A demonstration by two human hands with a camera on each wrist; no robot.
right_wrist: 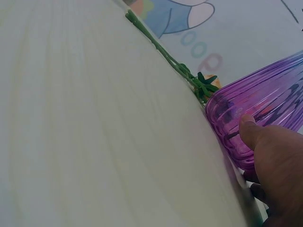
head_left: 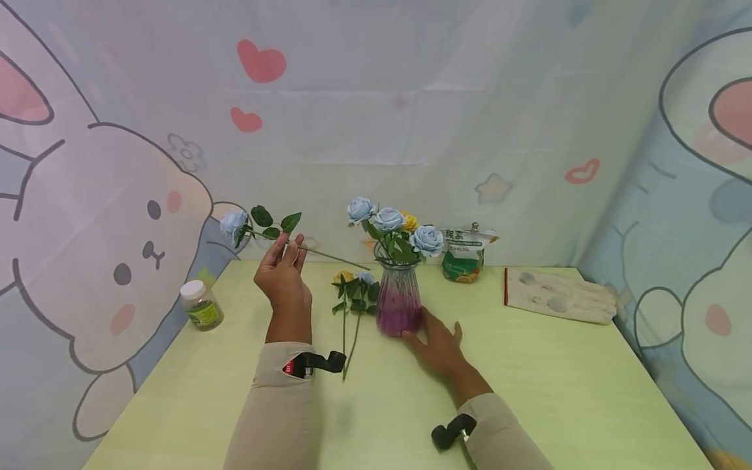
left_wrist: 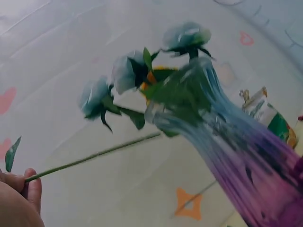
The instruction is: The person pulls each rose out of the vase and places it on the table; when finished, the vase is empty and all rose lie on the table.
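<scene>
In the head view my left hand [head_left: 286, 274] pinches the stem of a blue rose [head_left: 234, 226]. The flower points left, and the stem's bare end lies near the vase rim; in the left wrist view that stem [left_wrist: 94, 156] runs toward the vase mouth. A glass vase [head_left: 399, 303], purple at its base, stands upright with several blue roses [head_left: 389, 219] and a yellow one [head_left: 409, 222]. My right hand [head_left: 440, 346] holds the vase low on its right side, thumb [right_wrist: 248, 130] against the purple glass [right_wrist: 236, 109].
Left of the vase lie a yellow rose [head_left: 343, 277] and a blue rose [head_left: 365, 277], stems toward me. A white-capped jar [head_left: 202, 307] stands at the left. Behind the vase to the right is a clipped pouch [head_left: 464, 256]; gloves [head_left: 558, 297] lie at the far right.
</scene>
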